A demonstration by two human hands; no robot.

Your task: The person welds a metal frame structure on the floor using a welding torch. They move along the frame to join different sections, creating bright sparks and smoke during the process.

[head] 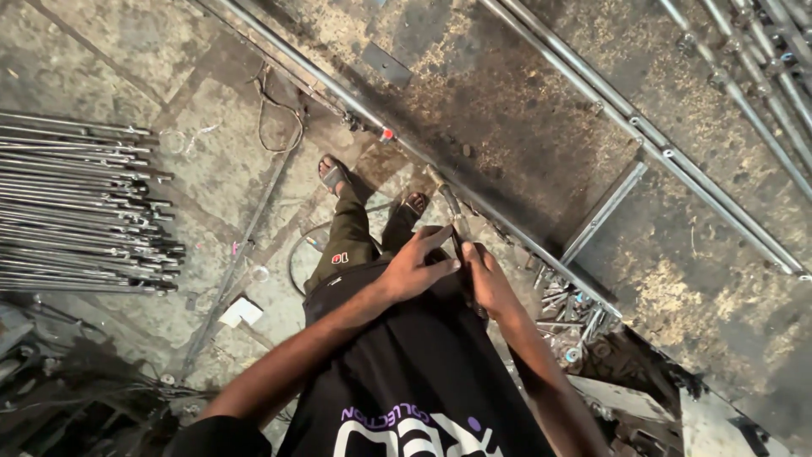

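Here the short metal rod [452,222] is clasped in both hands in front of the person's waist, just off the near edge of the steel counter [524,127]. The left hand [416,267] wraps its lower part; the right hand [488,279] closes around it beside the left. Its long axis runs up and slightly left, with the free end toward the counter's edge. Gripping well should mean keeping the hands close together and the rod steady against twisting.

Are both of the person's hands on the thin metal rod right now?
Yes: the left hand and the right hand both grip the thin metal rod above the workbench.
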